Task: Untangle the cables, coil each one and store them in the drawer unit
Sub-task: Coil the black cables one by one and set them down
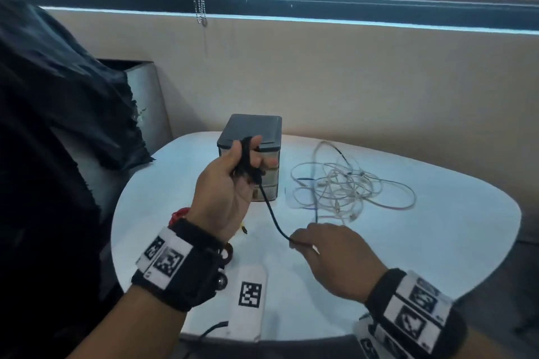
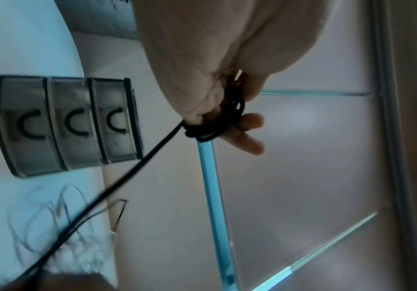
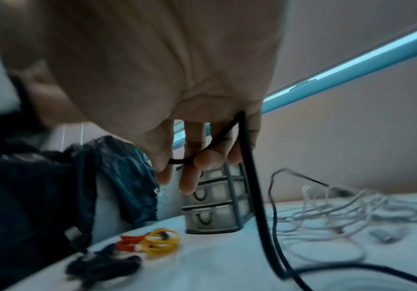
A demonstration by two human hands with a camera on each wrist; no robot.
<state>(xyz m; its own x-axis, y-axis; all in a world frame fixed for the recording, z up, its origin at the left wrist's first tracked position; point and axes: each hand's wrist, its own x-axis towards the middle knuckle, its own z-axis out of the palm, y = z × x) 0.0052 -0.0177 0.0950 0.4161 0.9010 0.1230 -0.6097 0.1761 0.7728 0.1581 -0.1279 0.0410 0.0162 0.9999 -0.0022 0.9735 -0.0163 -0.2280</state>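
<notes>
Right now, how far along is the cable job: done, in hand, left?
Done: yellow and orange coils lie coiled on the table, not yet stored. In hand: the left hand holds loops of the black cable while the right hand pinches its free length. Left: the white cable tangle is untouched, and all three drawers of the drawer unit look closed.

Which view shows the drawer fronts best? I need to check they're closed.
Left wrist: the drawer unit shows all three fronts and handles, apparently closed. Head view has the left hand covering it; right wrist shows it partly, behind fingers.
</notes>
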